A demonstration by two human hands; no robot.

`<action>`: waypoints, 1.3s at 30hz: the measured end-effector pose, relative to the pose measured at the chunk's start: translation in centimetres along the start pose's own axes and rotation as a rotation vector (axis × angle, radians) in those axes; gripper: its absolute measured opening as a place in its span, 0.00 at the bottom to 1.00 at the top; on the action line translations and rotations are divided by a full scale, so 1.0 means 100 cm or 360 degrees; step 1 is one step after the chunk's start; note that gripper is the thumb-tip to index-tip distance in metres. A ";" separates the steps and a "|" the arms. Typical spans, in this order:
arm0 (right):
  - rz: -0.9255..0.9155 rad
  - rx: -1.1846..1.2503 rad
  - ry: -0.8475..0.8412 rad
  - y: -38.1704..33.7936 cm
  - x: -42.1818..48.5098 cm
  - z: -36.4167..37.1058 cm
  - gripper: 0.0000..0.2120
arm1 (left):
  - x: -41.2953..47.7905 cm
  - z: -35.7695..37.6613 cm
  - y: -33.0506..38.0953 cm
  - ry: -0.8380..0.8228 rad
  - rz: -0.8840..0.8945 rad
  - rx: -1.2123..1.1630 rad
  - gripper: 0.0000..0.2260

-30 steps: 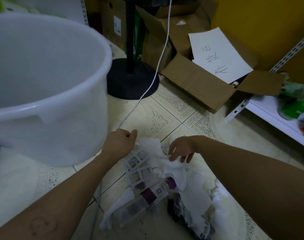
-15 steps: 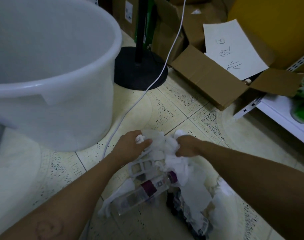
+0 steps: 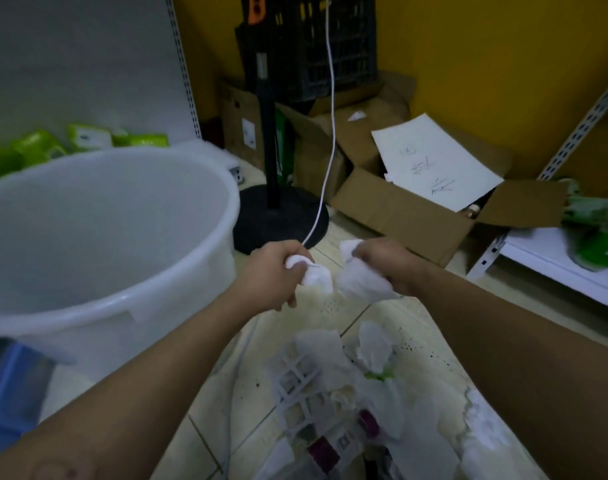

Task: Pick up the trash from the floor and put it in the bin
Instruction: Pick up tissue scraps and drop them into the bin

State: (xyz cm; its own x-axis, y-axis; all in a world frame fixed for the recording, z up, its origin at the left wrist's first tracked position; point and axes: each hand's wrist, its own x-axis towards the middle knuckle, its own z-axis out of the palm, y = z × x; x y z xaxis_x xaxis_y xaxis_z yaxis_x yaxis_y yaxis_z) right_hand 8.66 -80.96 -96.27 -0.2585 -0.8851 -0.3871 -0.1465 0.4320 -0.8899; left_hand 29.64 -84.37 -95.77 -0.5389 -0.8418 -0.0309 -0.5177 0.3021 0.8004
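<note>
My left hand [image 3: 276, 271] is closed around a crumpled white tissue [image 3: 314, 276], held above the floor just right of the big white plastic bin [image 3: 177, 282]. My right hand [image 3: 385, 259] grips a second, larger wad of white tissue [image 3: 359, 282] beside it. Both wads hang in the air, close together. Below my forearms a pile of trash [image 3: 333, 403] lies on the tiled floor: white tissues, a white plastic grid tray and purple-labelled packets.
A black fan stand base [image 3: 281, 216] with a white cable [image 3: 330, 133] stands behind my hands. An open cardboard box [image 3: 399, 213] with a white paper sheet [image 3: 434, 161] lies at the right. A white shelf [image 3: 552, 258] runs along the right; a blue object [image 3: 8, 393] sits lower left.
Both hands closed on tissues in the pile and lifted them off the floor. The view has tilted up, so the bin now sits lower and to the left.
</note>
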 end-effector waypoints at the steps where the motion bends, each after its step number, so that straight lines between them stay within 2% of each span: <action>1: -0.0018 0.0177 -0.0082 -0.011 -0.002 -0.002 0.11 | 0.002 -0.011 0.010 0.0002 0.0057 0.0049 0.07; 3: -0.0070 0.0587 -0.0293 -0.035 -0.006 -0.004 0.14 | 0.009 -0.034 0.028 0.0053 0.0160 0.0156 0.07; 6: -0.0084 0.0982 -0.0307 -0.065 -0.004 -0.001 0.14 | 0.019 -0.068 0.050 0.0221 0.0294 0.0419 0.07; 9: -0.0147 0.0813 -0.0317 -0.084 -0.006 0.014 0.08 | 0.025 -0.103 0.056 0.0251 0.0232 0.0617 0.12; 11: -0.0265 0.0688 -0.0317 -0.096 -0.006 0.029 0.10 | 0.024 -0.126 0.049 0.0173 0.0114 0.0740 0.11; 14: -0.0353 0.0876 -0.0365 -0.114 -0.004 0.058 0.15 | 0.015 -0.158 0.026 0.0131 -0.0018 0.0817 0.08; 19: -0.0417 0.0978 -0.0509 -0.139 0.000 0.118 0.07 | -0.011 -0.193 -0.016 0.0388 -0.0124 0.0800 0.05; 21: -0.0518 0.0771 -0.0383 -0.146 0.000 0.146 0.06 | -0.019 -0.202 -0.032 0.0496 -0.0194 0.0826 0.05; 24: -0.0869 -0.0063 -0.0013 -0.142 0.005 0.180 0.05 | -0.025 -0.207 -0.049 0.0522 -0.0260 0.0854 0.06; 26: -0.0917 -0.0470 -0.0042 -0.135 0.007 0.190 0.06 | -0.025 -0.203 -0.055 0.0373 -0.0270 0.0912 0.14; 28: -0.0862 -0.0748 -0.0091 -0.129 0.011 0.185 0.16 | -0.022 -0.197 -0.055 0.0280 -0.0193 0.0959 0.21; 30: -0.0858 -0.0726 -0.0120 -0.127 0.014 0.171 0.19 | -0.018 -0.190 -0.046 0.0381 -0.0077 0.0905 0.21; 32: -0.0828 -0.0533 -0.0124 -0.124 0.015 0.153 0.16 | -0.012 -0.183 -0.036 0.0545 0.0037 0.0854 0.18; 34: -0.0848 -0.0586 0.0016 -0.117 0.016 0.132 0.16 | -0.006 -0.168 -0.023 0.0603 0.0145 0.0819 0.17; 36: -0.0806 -0.0748 0.0154 -0.104 0.017 0.108 0.19 | -0.002 -0.144 -0.010 0.0552 0.0269 0.0780 0.17; 39: -0.0645 -0.0985 0.0178 -0.072 0.015 0.074 0.23 | 0.002 -0.097 0.005 0.0380 0.0568 0.0709 0.14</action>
State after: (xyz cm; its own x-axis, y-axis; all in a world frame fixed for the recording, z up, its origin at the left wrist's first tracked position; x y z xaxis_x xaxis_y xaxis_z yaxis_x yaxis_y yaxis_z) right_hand 16.37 -86.71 -92.23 -0.1610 -0.9869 -0.0015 -0.7530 0.1238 -0.6463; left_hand 35.69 -88.74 -89.55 -0.5932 -0.7158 0.3684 -0.5884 0.6978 0.4085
